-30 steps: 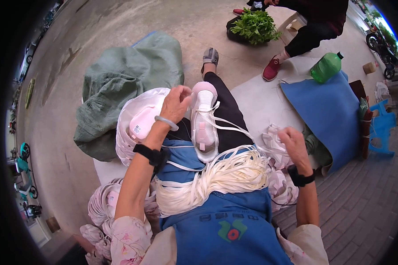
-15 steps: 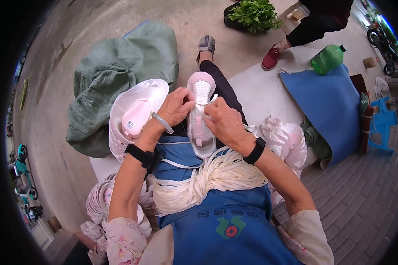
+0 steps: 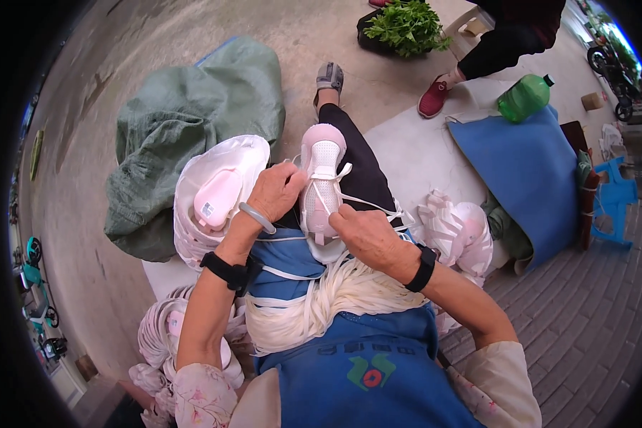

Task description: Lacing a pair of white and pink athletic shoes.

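A pink and white shoe upper (image 3: 323, 187) lies on my lap, its rounded toe pointing away from me. One white shoelace (image 3: 324, 198) crosses its tongue, with a loose loop at the right edge. Between the thumb and fingers of my right hand (image 3: 367, 234), low on the shoe's right side, the lace is pinched. My left hand (image 3: 274, 191) is closed at the shoe's left edge; its fingertips are partly hidden, so what they grip is unclear. Across my blue apron (image 3: 364, 349) rests a thick bundle of cream-white laces (image 3: 335, 289).
Nested pink and white shoe uppers (image 3: 225, 192) stand left of my lap; more uppers (image 3: 453, 228) lie at right. Farther out are a green sack (image 3: 200, 121), a blue sheet (image 3: 521, 178), a green bottle (image 3: 524, 98), leafy greens (image 3: 406, 28), a blue stool (image 3: 612, 203) and another person's leg (image 3: 492, 53).
My hands have moved apart from the middle of the shoe. The left went to its left edge; the right came down toward me, drawing the lace along.
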The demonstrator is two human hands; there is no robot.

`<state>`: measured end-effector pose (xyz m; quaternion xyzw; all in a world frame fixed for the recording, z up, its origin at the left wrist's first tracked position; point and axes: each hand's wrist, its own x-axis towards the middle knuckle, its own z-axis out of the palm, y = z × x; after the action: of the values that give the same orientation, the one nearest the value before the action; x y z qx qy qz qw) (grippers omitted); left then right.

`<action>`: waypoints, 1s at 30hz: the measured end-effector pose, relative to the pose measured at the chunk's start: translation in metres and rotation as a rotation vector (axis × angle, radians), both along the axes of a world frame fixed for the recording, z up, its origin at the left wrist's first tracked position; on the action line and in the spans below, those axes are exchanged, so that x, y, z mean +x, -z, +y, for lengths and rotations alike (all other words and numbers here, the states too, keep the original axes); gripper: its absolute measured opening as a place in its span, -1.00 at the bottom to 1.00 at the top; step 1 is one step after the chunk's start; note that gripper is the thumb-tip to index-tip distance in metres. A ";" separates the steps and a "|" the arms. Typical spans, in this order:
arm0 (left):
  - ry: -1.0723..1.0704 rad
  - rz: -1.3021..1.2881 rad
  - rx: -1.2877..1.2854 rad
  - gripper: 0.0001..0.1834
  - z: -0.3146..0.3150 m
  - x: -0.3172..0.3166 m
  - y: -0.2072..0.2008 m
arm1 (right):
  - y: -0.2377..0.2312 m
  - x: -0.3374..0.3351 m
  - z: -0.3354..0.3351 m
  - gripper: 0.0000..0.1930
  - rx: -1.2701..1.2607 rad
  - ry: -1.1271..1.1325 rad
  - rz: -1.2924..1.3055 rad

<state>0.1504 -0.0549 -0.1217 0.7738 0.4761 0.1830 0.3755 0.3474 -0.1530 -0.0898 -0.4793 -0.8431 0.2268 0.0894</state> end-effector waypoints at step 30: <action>-0.180 0.029 -0.418 -0.54 -0.013 0.017 -0.038 | -0.025 0.004 -0.007 -0.94 -0.249 0.108 0.239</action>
<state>0.1679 -0.0680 -0.0834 0.6362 0.5761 0.1022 0.5029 0.3509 -0.1599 -0.0647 -0.5009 -0.7650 0.3796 0.1408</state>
